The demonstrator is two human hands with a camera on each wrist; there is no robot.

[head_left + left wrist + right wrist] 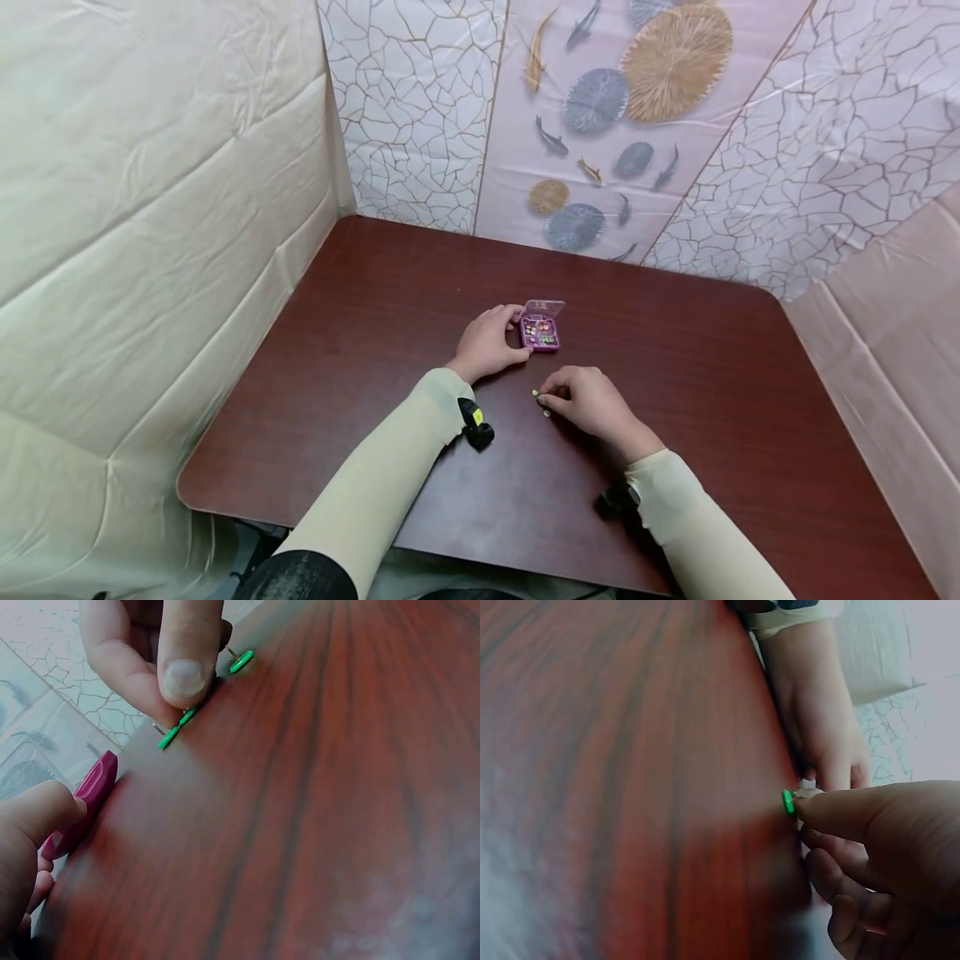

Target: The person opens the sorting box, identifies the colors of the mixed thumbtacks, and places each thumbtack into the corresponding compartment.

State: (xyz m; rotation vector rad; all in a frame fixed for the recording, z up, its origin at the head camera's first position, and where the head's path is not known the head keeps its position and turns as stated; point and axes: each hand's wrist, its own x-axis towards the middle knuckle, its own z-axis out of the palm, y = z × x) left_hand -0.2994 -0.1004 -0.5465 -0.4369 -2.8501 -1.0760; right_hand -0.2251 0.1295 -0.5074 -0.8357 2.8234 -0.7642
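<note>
My left hand (491,340) grips the left side of a small purple compartment case (543,349), thumb at its front corner and fingers at the back. Its clear lid (546,307) stands raised, and several small coloured pieces lie in the compartments. In the left wrist view the thumb presses the pink-looking wall of the case (99,787). Nearer the front, my right hand (592,404) pinches a green thumbtack (188,717) between thumb and finger, low over the table. Two more green thumbtacks, one left (169,738) and one right (241,661), lie beside the fingertips, pins up.
Both hands work over a dark red-brown wooden table (360,333) with rounded corners. A patterned cloth (420,125) hangs behind it, and pale cloth walls (187,208) stand at both sides. Each wrist carries a black camera (477,429).
</note>
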